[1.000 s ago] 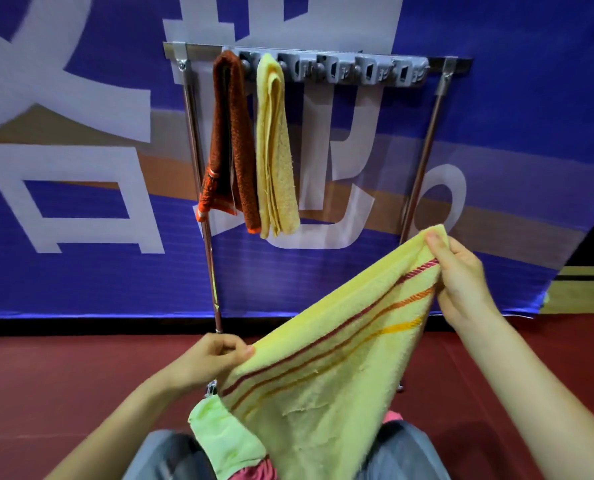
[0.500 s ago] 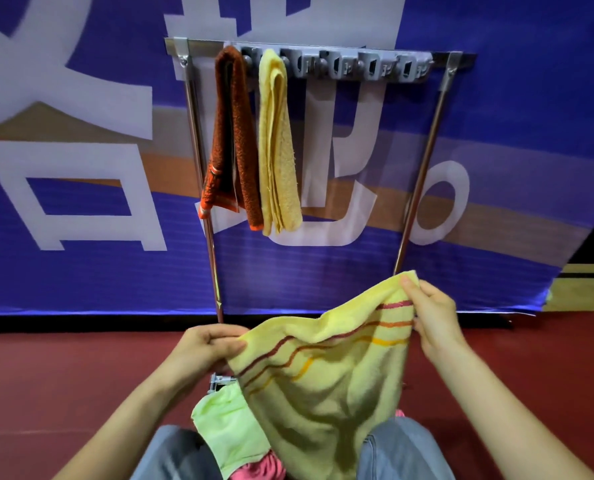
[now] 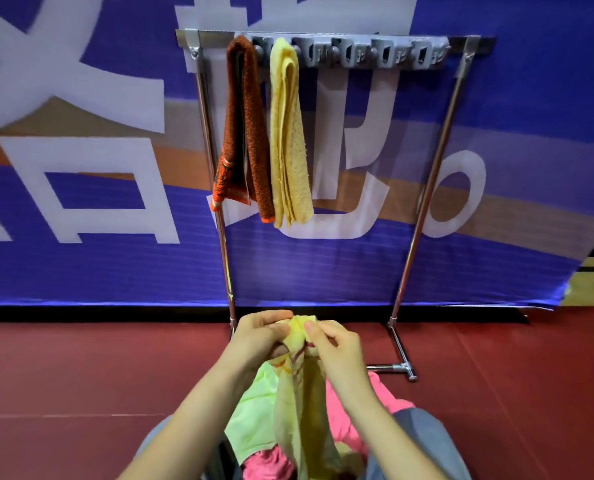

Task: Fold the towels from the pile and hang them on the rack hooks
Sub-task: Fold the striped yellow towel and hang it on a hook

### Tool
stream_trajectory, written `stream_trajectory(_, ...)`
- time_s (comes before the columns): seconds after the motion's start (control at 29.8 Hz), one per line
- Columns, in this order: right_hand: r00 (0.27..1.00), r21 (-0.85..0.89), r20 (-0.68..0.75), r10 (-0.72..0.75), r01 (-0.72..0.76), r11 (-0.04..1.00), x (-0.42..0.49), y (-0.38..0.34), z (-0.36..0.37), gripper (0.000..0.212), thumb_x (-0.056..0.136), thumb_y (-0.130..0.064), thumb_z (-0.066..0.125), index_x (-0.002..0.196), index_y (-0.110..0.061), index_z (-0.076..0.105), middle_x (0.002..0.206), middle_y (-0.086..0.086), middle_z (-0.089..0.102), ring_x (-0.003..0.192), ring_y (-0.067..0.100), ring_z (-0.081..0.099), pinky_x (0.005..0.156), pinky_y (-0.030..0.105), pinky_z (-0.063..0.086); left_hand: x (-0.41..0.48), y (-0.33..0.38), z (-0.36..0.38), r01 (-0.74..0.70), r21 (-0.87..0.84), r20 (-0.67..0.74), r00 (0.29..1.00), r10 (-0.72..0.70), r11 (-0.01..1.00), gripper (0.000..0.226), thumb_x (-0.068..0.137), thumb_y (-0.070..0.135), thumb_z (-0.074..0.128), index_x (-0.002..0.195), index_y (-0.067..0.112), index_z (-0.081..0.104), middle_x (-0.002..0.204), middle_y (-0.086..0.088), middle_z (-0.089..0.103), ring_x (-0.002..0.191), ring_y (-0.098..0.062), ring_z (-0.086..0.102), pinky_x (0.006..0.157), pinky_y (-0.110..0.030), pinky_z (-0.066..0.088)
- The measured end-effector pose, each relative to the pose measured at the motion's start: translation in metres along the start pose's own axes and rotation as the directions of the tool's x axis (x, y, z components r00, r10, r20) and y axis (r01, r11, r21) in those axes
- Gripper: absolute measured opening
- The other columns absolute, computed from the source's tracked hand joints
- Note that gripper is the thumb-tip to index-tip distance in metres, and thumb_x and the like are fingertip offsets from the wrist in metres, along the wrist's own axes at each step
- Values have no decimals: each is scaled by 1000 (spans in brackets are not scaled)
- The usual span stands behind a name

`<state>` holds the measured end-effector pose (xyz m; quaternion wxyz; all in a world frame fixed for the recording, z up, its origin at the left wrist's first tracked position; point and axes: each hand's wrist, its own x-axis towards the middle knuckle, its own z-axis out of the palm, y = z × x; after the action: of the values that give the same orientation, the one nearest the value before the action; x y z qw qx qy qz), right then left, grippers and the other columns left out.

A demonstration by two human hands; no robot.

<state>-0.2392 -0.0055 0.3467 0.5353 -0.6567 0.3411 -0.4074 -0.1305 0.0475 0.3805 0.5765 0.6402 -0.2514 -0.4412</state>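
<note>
Dark red floor (image 3: 81, 375) fills the lower part of the view, and the person sits on it facing a wall. Closest to the camera, two knees (image 3: 427, 438) in grey trousers frame the pile (image 3: 264, 427) of loose towels lying between them. A light green towel (image 3: 254, 403) lies on the left of it and a pink towel (image 3: 344, 420) on the right and underneath. Whether the heap sits in a basket or straight on the lap cannot be told.

Just above the pile, the left hand (image 3: 257, 337) and the right hand (image 3: 337, 348) meet, almost touching. Both pinch the top edge of a yellow towel (image 3: 302, 393) between curled fingers and thumb. The cloth hangs doubled from that shared grip down over the pile. Red and orange stripes show just below the fingers.

Beyond the hands stands the rack (image 3: 423, 216), a metal frame with two slanting posts and a foot resting on the floor at the right. A grey strip of hooks (image 3: 375, 53) runs along its top bar. Two folded towels hang from the leftmost hooks, side by side and touching: a rust-brown towel (image 3: 247, 133) with an orange border, and to its right a pale yellow towel (image 3: 288, 140). The hooks further right carry nothing.

Behind the rack, a blue banner (image 3: 81, 254) with large white characters and an orange band covers the wall down to the floor.
</note>
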Motion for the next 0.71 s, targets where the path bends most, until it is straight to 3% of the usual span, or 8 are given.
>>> stream_trajectory(0.07,999,-19,43,-22,23,1000,-4,3,7,34,89,-8,53,61,-23,63,72,0,58,71,-3,55,69,11,40,-1,0,-2,37,-49,-10,999,-37,998,18,89,-5,44,85,5,58,47,-2,53,31,-5,45,34,-14,39)
stream_trajectory(0.17,993,55,100,64,-70,996,-13,7,18,22,94,-19,42,82,-21,60,86,-4,62,77,-5,59,75,10,43,0,-3,-6,32,-46,19,999,-32,998,21,92,6,46,73,9,55,55,-4,45,43,-8,44,38,-13,40)
stream_trajectory(0.24,981,106,136,137,-152,983,-17,13,21,26,95,-33,35,93,-19,57,91,-8,66,81,-6,63,78,12,46,-2,-6,-9,6,38,37,999,-8,999,6,88,8,55,81,9,55,59,-5,49,46,-9,47,44,-15,42)
stream_trajectory(0.34,957,126,194,214,-240,963,-18,19,19,58,77,-73,28,92,-29,63,95,-18,69,102,7,59,97,28,38,-4,-12,-15,-7,109,25,1000,4,994,29,79,-2,63,103,10,53,74,-8,63,57,-12,59,55,-16,51)
stream_trajectory(0.4,941,160,261,214,-260,952,-18,16,13,56,86,-61,18,95,-33,66,101,-14,65,98,10,58,95,30,42,-6,-11,-17,-22,138,48,999,16,990,39,78,-11,60,109,9,50,77,-9,63,60,-11,61,54,-13,52)
stream_trajectory(0.47,930,185,290,225,-285,941,-14,18,6,58,95,-37,10,109,-15,61,90,-2,60,83,9,57,77,22,50,-6,-11,-20,-39,220,85,996,20,975,42,79,-16,54,113,9,49,78,-9,62,64,-13,59,54,-11,50)
stream_trajectory(0.54,940,149,264,217,-262,953,-7,24,-5,53,98,-28,15,116,0,57,77,1,56,72,8,55,66,16,48,-5,-11,-22,-78,314,136,990,37,946,45,80,-18,49,118,6,49,82,-13,59,68,-16,54,57,-14,47)
stream_trajectory(0.71,950,-65,305,73,-55,996,10,15,-22,42,98,-22,29,100,-2,66,91,-5,52,81,-12,51,78,0,34,-7,-7,-23,-208,459,306,950,65,864,48,82,-18,41,119,11,47,79,-5,61,69,-8,54,60,-13,41)
